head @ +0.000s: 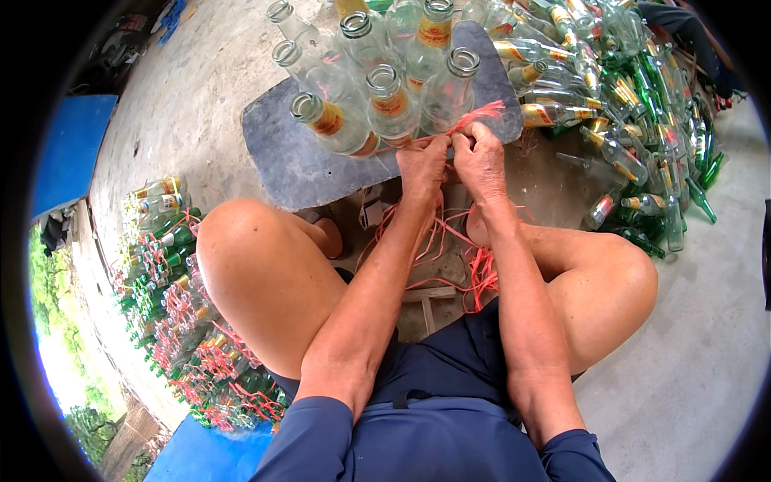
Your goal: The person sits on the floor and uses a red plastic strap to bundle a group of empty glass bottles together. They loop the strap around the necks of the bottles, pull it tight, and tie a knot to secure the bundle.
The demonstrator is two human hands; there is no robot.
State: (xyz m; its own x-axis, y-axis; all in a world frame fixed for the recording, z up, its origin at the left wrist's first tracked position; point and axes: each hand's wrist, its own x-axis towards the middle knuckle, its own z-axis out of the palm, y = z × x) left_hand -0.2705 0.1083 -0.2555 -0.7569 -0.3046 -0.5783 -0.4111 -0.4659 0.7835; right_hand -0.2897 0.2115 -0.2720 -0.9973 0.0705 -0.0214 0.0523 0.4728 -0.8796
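Note:
A grey stone-like slab lies in front of me with several clear glass bottles standing upright on it in a tight group. At its near edge, my left hand and my right hand meet, fingers closed on a pink plastic strap. The strap runs along the near side of the group, beside a clear bottle and a labelled bottle; its frayed end sticks out above my right hand. My fingertips hide where the strands meet. More pink strap lies tangled below, between my legs.
Loose clear and green bottles are heaped on the concrete floor at the right. Bottles bundled with pink and yellow strap stand at the left. A small wooden frame is below my forearms. Another person's dark-clothed leg shows at upper right.

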